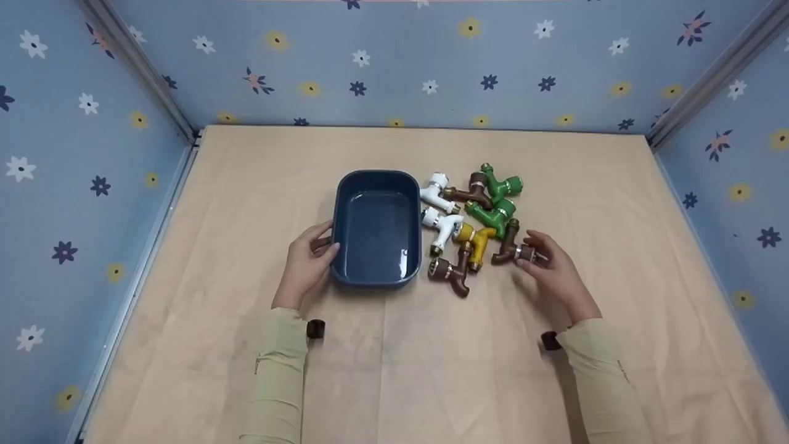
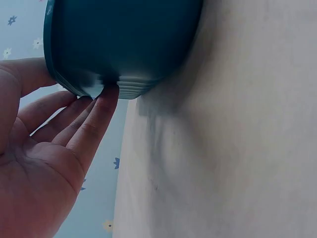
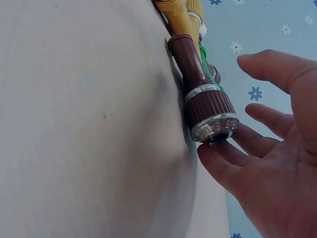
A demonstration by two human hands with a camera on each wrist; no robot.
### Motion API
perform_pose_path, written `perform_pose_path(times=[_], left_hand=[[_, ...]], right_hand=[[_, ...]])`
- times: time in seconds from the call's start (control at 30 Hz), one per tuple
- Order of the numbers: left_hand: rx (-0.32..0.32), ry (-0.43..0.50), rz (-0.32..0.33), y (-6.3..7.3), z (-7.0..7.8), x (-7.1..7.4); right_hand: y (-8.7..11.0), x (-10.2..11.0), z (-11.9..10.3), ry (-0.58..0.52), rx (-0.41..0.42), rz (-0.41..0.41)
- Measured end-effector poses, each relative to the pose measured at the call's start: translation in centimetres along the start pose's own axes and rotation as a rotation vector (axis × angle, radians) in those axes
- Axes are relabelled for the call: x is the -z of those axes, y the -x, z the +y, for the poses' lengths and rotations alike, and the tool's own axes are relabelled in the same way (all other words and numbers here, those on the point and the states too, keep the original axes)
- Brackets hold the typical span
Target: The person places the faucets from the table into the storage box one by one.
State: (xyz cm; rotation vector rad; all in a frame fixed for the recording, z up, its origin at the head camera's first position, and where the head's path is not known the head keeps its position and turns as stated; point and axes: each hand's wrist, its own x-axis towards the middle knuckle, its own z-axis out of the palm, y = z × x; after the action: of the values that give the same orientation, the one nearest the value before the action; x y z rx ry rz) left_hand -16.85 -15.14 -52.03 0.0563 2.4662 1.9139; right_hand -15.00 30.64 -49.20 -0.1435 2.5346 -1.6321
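Observation:
A deep blue rectangular tub point(image 1: 377, 280) stands near the table's middle. My left hand point(image 1: 308, 262) grips its left side, thumb at the rim and fingers against the outer wall point(image 2: 124, 54). To the right of the tub lies a cluster of taps. My right hand point(image 1: 558, 271) is around the knob end of a brown tap point(image 1: 508, 250), the nearest one. In the right wrist view, fingertips are right at the ridged knob point(image 3: 210, 111), while the thumb stands apart from it.
Beside the tub lie two white taps point(image 1: 445, 229), a yellow tap point(image 1: 481, 237), two green taps point(image 1: 496, 216) and two more brown taps point(image 1: 456, 271), some touching. A beige cloth point(image 1: 382, 370) covers the table. Blue floral panels point(image 1: 394, 68) enclose the back and sides.

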Motion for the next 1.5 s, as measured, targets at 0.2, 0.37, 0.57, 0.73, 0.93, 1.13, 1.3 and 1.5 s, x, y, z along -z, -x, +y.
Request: perform_pose_path(times=[0.2,0.37,0.57,0.73,0.93,1.13,1.3,1.5], left_hand=[[0.001,0.008,-0.003,0.0,-0.6,-0.1],[-0.002,0.045,-0.003,0.2,-0.7,0.0],[0.004,0.06,-0.008,0.2,-0.9,0.2],[0.021,0.051,-0.002,0.1,-0.8,0.2],[0.045,0.082,-0.014,0.5,0.6,0.4],[0.037,0.089,-0.02,0.6,1.3,0.4],[0.032,0.082,-0.004,0.0,-0.3,0.1],[-0.002,0.076,0.004,-0.2,-0.5,0.0]], right_hand=[[-0.7,0.0,3.0,0.018,-0.018,0.009],[-1.0,0.0,3.8,0.051,-0.021,0.018],[-1.2,-0.1,3.8,0.081,-0.045,0.049],[-1.4,-0.1,3.7,0.092,-0.056,0.067],[-1.5,-0.1,3.5,0.091,-0.082,0.063],[-1.6,0.0,3.5,0.076,-0.078,0.069],[-1.5,0.0,3.7,0.069,-0.084,0.084],[-1.4,0.1,4.1,0.042,-0.088,0.109]])
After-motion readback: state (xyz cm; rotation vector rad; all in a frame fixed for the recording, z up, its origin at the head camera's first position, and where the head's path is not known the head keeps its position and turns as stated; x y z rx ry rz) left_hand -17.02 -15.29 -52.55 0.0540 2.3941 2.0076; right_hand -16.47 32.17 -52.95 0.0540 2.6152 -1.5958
